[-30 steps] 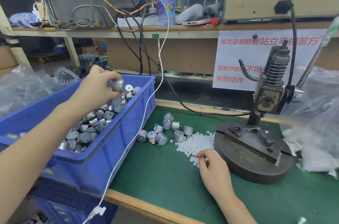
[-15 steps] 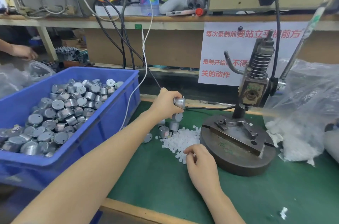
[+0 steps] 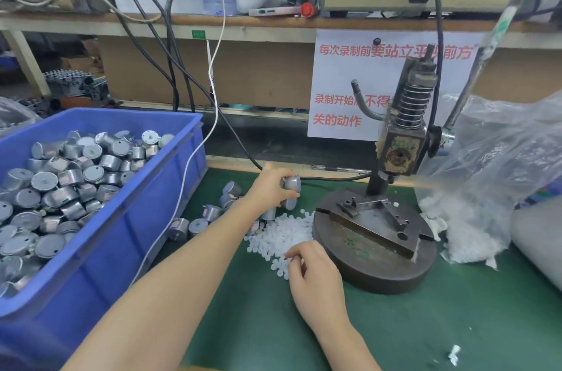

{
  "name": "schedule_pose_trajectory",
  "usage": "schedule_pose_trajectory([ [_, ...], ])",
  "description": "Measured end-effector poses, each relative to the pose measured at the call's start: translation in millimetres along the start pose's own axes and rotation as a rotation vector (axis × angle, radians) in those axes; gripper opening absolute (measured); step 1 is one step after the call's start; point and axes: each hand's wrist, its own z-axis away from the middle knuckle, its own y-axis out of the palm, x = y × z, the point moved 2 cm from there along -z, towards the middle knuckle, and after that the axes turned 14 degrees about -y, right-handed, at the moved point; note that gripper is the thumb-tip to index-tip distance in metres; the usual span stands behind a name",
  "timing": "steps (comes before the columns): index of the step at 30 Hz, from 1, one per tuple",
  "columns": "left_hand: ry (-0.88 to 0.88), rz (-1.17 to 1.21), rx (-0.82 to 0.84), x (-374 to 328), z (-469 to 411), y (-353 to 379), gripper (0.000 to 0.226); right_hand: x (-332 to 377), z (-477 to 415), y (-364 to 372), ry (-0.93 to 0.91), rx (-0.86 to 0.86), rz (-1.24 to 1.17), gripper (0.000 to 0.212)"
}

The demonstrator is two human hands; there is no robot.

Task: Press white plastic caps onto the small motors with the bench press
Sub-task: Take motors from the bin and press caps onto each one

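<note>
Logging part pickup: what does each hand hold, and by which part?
The left hand grips a motor by its round side. The right hand curls its fingers into the cap pile; whether it holds one cannot be told.

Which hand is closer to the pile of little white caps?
Right. The right hand touches the cap pile at its near edge; the left hand holds a motor just beyond its far edge.

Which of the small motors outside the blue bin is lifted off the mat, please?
The motor gripped in the left hand; the other loose motors lie on the green mat.
</note>
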Motion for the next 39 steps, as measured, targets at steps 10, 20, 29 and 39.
schedule_pose_trajectory([
  [10, -0.151, -0.419, 0.005, 17.7, -5.6, 3.2, 0.038, 2.4, 0.1, -2.2, 0.016, 0.002, 0.002, 0.017],
  [20, -0.137, -0.044, -0.099, 11.5, 13.8, -15.3, 0.03, 1.1, 1.1, -4.6, 0.027, -0.061, -0.032, 0.018],
  [29, 0.137, 0.034, -0.315, 27.6, 106.8, 15.4, 0.024, 2.6, 2.0, -8.7, 0.069, -0.159, 0.02, 0.035],
  [39, 0.256, 0.049, -0.235, 38.9, 139.3, 33.5, 0.033, 8.6, 0.4, -6.9, -0.005, -0.094, 0.025, 0.042],
])
